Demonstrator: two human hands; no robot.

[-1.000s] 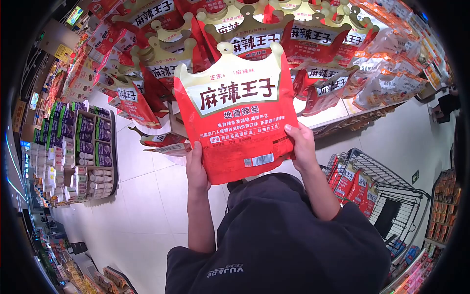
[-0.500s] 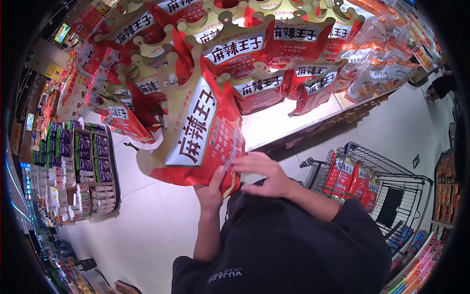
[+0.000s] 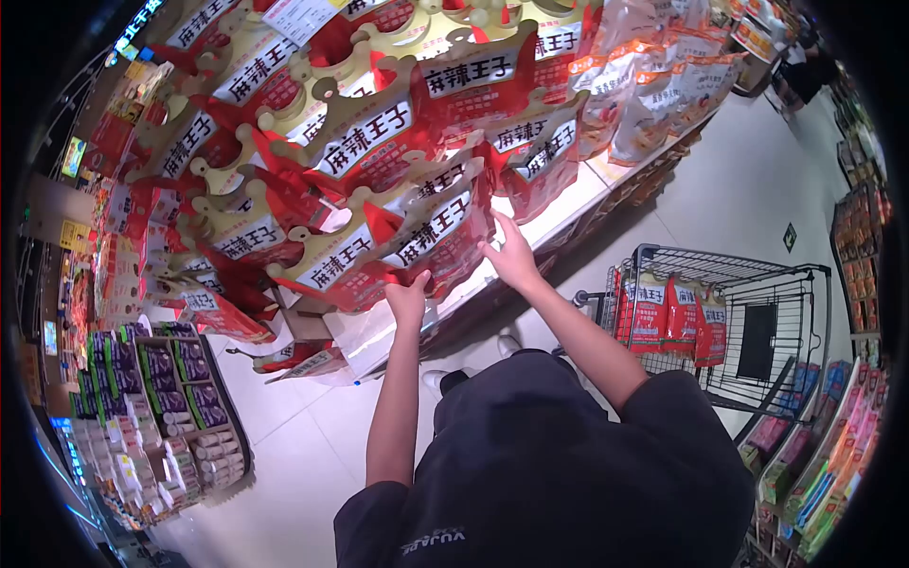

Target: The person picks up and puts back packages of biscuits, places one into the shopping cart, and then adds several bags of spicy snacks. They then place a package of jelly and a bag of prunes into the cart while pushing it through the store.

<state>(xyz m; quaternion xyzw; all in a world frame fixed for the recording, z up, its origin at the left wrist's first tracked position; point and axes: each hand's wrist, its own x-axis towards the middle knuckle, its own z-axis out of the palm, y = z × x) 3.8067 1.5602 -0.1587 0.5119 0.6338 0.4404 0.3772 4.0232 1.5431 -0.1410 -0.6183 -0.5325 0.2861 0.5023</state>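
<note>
A red snack bag (image 3: 440, 241) with a gold crown-shaped top stands tilted at the front edge of the display shelf, between my two hands. My left hand (image 3: 407, 298) grips its lower left corner, thumb on the front and the other fingers partly hidden. At the bag's right side, my right hand (image 3: 512, 254) has its fingers and thumb against the edge. A matching snack bag (image 3: 331, 270) leans just left of it, and another snack bag (image 3: 542, 156) is to the right. More rows of the same bags rise behind.
White-and-orange packages (image 3: 653, 104) fill the shelf's right end. A wire shopping cart (image 3: 757, 256) with several red bags stands on my right. At left is a low display (image 3: 175, 407) of purple packs and white tubs. Another person (image 3: 803, 76) is at the far right.
The red bag has gone from close in front of me, upright in my hands, forward to the shelf's front row. Both arms are now stretched out, and my view has shifted.
</note>
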